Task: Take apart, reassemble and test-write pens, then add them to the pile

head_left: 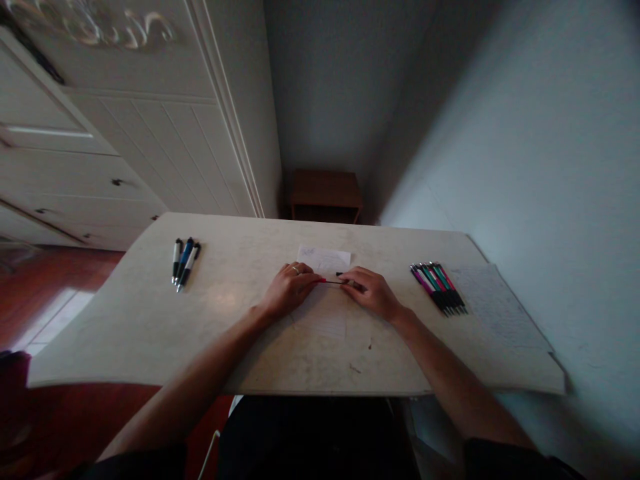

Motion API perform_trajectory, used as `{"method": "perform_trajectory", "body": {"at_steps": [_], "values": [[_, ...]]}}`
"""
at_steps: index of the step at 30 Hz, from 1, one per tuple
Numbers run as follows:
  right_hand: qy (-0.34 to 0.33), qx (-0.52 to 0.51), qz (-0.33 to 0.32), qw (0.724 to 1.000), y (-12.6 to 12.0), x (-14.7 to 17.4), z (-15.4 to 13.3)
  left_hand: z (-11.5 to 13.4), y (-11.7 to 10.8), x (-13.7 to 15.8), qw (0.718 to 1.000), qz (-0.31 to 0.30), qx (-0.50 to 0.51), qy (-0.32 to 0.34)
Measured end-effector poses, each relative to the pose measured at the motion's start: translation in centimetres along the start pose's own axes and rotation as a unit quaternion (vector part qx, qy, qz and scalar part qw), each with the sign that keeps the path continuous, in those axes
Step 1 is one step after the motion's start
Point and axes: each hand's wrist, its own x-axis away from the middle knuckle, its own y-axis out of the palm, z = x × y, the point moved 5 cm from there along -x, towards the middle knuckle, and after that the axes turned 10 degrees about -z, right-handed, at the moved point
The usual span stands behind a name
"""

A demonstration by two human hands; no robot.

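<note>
From the head camera, the pen [323,281] shows a reddish-pink part and a thin dark length, just on the near side of the paper slip [327,257]. The left hand [289,288] pinches the pink part, the right hand [371,291] the dark end. Around the slip, the counter [240,360] is whitish and stained; well beyond it stands a brown wooden stand [325,190]. The pen's long axis runs crosswise, roughly along the slip's near edge, pink part leftward.
</note>
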Motion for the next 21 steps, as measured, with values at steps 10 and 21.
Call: {"method": "perform_trajectory", "body": {"at_steps": [10, 21], "values": [[0.009, 0.002, 0.007, 1.0, 0.49, 0.02, -0.18, 0.27, 0.31, -0.03, 1.0, -0.016, 0.011, 0.018], [0.018, -0.007, 0.006, 1.0, 0.88, 0.05, 0.13, 0.48, 0.24, -0.1, 0.999, -0.023, 0.01, 0.02]]}}
